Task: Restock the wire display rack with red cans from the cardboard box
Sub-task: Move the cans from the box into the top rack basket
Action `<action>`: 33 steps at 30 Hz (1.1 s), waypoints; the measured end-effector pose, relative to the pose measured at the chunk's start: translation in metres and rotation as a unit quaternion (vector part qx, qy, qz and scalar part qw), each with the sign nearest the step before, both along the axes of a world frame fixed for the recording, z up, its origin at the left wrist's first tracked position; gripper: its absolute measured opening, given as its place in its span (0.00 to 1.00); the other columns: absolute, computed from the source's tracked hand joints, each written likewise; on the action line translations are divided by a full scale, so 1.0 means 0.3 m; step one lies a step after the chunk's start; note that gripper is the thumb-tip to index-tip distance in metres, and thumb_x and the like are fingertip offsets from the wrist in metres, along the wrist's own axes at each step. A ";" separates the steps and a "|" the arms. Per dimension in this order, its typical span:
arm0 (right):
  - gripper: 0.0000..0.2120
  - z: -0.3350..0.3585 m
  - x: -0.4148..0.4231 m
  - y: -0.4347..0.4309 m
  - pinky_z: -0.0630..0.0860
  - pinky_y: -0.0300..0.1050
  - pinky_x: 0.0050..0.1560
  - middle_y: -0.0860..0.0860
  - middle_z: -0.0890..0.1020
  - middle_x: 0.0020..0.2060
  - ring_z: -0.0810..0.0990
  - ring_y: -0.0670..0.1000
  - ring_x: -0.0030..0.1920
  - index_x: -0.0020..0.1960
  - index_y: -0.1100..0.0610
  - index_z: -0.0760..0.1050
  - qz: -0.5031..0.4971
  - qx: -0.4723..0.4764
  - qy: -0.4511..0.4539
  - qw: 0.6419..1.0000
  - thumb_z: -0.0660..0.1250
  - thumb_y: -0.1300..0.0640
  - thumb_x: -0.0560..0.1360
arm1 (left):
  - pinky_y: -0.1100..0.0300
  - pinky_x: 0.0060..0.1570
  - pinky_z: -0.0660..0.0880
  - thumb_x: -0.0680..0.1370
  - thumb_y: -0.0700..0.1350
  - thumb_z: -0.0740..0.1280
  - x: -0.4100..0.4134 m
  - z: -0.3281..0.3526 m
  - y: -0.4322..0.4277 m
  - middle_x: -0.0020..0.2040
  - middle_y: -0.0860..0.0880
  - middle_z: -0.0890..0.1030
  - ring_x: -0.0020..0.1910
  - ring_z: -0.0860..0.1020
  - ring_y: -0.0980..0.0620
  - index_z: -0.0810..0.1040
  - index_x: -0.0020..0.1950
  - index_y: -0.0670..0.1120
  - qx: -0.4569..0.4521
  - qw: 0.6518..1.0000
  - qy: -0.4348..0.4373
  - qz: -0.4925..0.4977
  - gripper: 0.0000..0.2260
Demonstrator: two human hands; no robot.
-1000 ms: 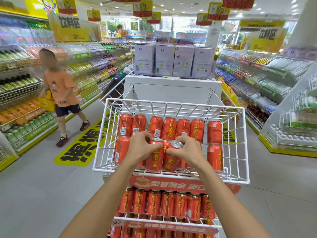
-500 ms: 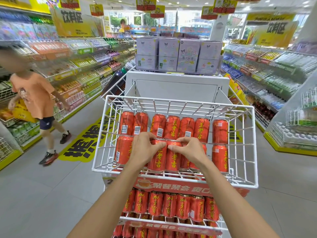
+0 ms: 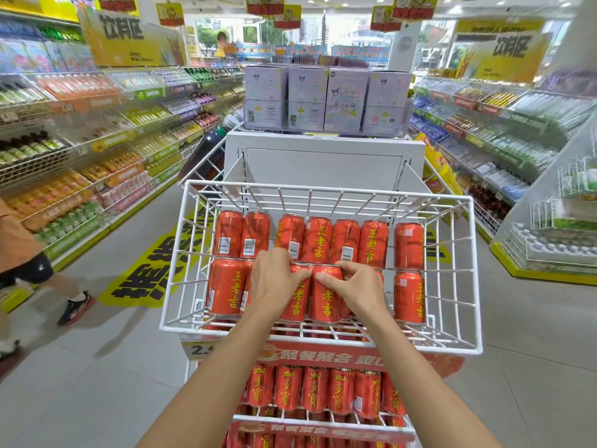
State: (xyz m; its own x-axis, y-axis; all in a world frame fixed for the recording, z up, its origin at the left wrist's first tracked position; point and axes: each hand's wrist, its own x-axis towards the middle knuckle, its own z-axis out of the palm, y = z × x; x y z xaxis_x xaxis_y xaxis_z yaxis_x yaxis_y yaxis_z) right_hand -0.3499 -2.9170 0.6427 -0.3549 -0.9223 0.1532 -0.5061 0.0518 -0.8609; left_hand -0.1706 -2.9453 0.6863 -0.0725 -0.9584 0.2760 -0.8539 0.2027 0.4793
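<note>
Two red cans sit side by side, touching, at front-mid of the top basket (image 3: pixel 323 190). The left can (image 3: pixel 295 297) is under the left hand (image 3: pixel 277 282) and the right can (image 3: pixel 324 297) under the right hand (image 3: pixel 361 289). Both hands grip from above, fingers curled over the can tops, thumbs on the front faces. Cans look seated on the wire floor, tho the hands hide their tops.

Around them, the back row (image 3: pixel 318 239) is full, seven cans across. Front row has a far-left can (image 3: pixel 226 287), a far-right can (image 3: pixel 408 295) and one more partly hidden behind the left hand. Can't tell if a slot is free behind the right hand.

So this level of the wire display rack (image 3: pixel 323 423) looks nearly stocked. The lower tier (image 3: pixel 315 388), below the red price strip (image 3: pixel 355 357), is packed w/ cans too.

Cardboard box isn't in view. Prob. left to do: let go of this pair, fill any last front gaps, poss. a second layer.

A passer-by (image 3: pixel 22 250) is in the aisle at left, well apart from the rack.
</note>
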 end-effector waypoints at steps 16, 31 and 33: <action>0.35 0.034 -0.012 -0.011 0.82 0.52 0.62 0.52 0.87 0.58 0.85 0.50 0.60 0.65 0.59 0.84 0.045 0.033 0.070 0.996 0.79 0.36 0.68 | 0.54 0.34 0.70 0.74 0.58 0.77 -0.047 -0.017 0.008 0.37 0.46 0.78 0.42 0.80 0.43 0.66 0.33 0.49 -0.020 0.999 -0.027 0.042 0.24; 0.26 0.087 0.021 0.045 0.82 0.51 0.48 0.51 0.87 0.43 0.86 0.52 0.47 0.52 0.59 0.86 0.013 0.045 0.136 0.990 0.75 0.35 0.73 | 0.50 0.41 0.71 0.77 0.58 0.73 -0.026 -0.024 0.044 0.37 0.45 0.79 0.45 0.77 0.44 0.75 0.35 0.46 -0.056 0.998 0.020 -0.006 0.19; 0.25 0.105 0.018 0.061 0.77 0.51 0.45 0.53 0.83 0.39 0.81 0.54 0.43 0.46 0.60 0.82 0.007 0.027 0.170 0.985 0.72 0.36 0.76 | 0.50 0.41 0.74 0.78 0.57 0.71 0.000 -0.012 0.063 0.35 0.45 0.79 0.42 0.78 0.43 0.74 0.34 0.46 -0.059 0.998 0.022 -0.020 0.20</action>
